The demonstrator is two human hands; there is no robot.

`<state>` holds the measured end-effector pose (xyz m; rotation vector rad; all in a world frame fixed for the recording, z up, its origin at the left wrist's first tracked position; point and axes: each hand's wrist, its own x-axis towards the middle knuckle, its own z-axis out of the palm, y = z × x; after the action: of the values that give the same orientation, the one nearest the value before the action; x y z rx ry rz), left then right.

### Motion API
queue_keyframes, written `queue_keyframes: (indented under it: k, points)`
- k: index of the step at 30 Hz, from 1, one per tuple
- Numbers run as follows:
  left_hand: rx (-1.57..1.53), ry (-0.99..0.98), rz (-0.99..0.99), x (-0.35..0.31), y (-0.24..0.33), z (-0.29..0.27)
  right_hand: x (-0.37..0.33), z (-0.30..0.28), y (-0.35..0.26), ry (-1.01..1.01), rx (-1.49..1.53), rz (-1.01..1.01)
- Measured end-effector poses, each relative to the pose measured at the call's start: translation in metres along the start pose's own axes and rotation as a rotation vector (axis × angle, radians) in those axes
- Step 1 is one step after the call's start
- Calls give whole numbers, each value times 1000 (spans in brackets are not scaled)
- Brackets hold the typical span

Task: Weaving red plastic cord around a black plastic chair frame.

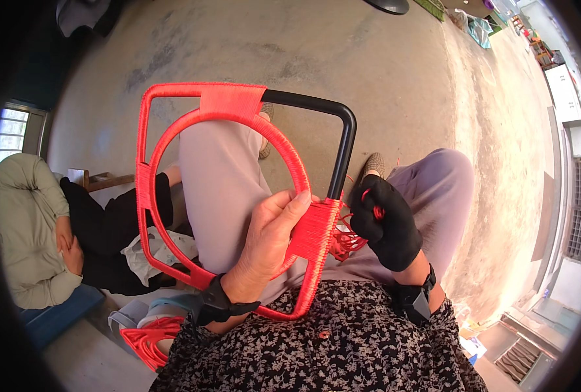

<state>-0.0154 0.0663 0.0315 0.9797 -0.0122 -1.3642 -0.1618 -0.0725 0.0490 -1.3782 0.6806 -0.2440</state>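
The left hand [267, 245] gripped the frame [238, 104] at its wrapped joint; the gloved right hand [385, 222] pinched red cord [349, 238]. Each turn probably needed steady tension, laid snug beside the last.

Seated person [32, 228] at left on blue seat [58, 313], hands folded. Red cord coil [148, 340] on floor nr lower left. Bare concrete floor [343, 52] ahead. White cabinet [563, 95] far right.

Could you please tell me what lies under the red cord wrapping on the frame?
A black metal tube shows on the unwrapped top-right corner of the frame. Elsewhere the red cord wrapping covers it, so what is beneath cannot be seen. The left hand hides part of the ring.
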Motion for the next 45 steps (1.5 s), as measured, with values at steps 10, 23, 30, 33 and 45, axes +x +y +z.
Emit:
queue_keyframes:
  k: [10,23,30,33,45]
  points:
    - [-9,-44,67,-5,-1,2,1,-2,-3,-47,-14,20]
    - [-61,-50,35,-11,1,1,-2,0,-4,-39,334,102]
    - [-56,-43,22,-13,3,4,-3,-1,-7,-6,590,200]
    - [-62,-45,25,-13,2,3,-3,-3,-8,96,456,192]
    - [-29,-47,-4,-10,3,3,-13,-3,-16,480,-330,-126]
